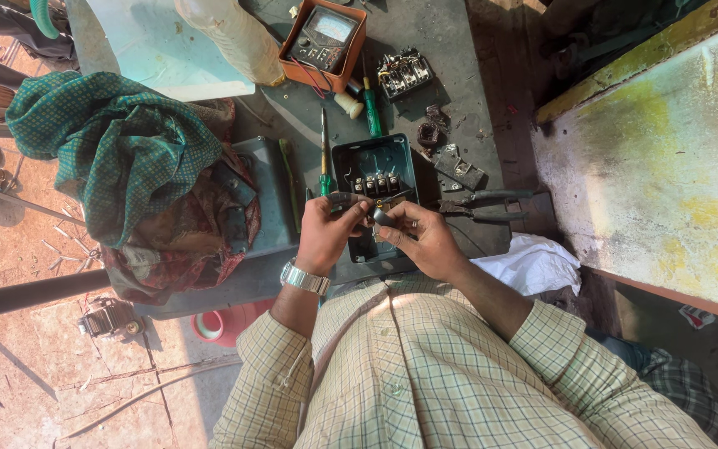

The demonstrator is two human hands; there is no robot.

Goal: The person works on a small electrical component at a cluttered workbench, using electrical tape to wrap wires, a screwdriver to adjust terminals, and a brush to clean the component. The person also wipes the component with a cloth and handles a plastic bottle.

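Note:
My left hand [323,233], with a metal watch on its wrist, grips the handles of a small pair of pliers [349,199]. My right hand [421,237] pinches a small dark part [380,216] just beside the pliers' tip. Both hands hover over an open dark green switch box [376,179] with a row of terminals inside it. A green-handled screwdriver [324,158] lies to the left of the box.
An orange-cased meter [324,41], a second green screwdriver [371,104], a loose terminal block [405,73] and larger pliers [484,204] lie on the dark bench. A green cloth [110,141] is heaped at left, a white rag [529,262] at right.

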